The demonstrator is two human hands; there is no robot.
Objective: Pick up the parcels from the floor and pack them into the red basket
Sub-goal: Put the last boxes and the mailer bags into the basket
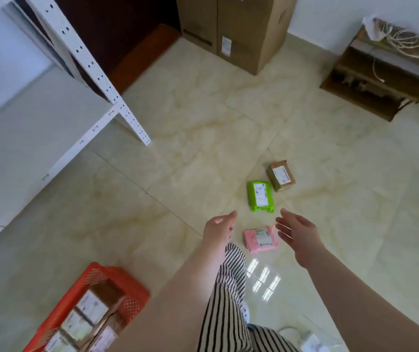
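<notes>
Floor: pink parcel [261, 239], green parcel [260, 196] and brown parcel [280, 175], lying near one another. Left hand [219, 228] and right hand [298, 233] flank the pink parcel from above, fingers relaxed and apart, holding nothing. Red basket [132, 293], lower left, holds labelled boxes.

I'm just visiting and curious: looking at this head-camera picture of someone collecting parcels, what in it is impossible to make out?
- Head view: the printing on the labels of the pink parcel, green parcel and brown parcel is too small and blurred.
- Head view: the red basket is cut off by the bottom edge and partly covered by the left forearm, so its parcel count is unknown.
- Head view: the left hand hides the floor under it.
</notes>
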